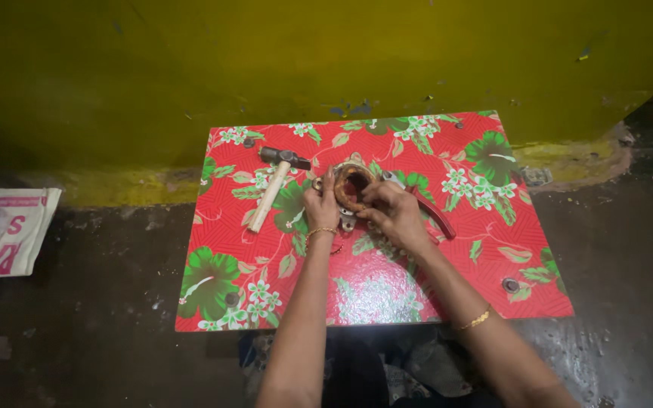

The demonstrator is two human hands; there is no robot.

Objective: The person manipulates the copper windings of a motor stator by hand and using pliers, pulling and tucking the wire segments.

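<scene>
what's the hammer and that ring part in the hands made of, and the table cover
Hammer: dark, dull metal head on a pale handle that looks like bare wood.
Ring part: probably metal, brown and rusty, with grey lugs.
Table cover: glossy red floral sheet, likely plastic or oilcloth, since it reflects light.

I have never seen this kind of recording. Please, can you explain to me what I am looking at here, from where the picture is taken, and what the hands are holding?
There is no machine here. A person works with two bare hands, and the one picture comes from a camera worn on the person's head, looking down.

The low board covered with a red sheet printed with green and white flowers lies on a dark floor, against a yellow wall.

The left hand and the right hand both grip a round, rusty brown metal ring-shaped part at the middle of the board.

To the left lies a hammer with a pale wooden handle and dark metal head. To the right lie pliers with red handles, partly hidden behind the right hand.
</scene>
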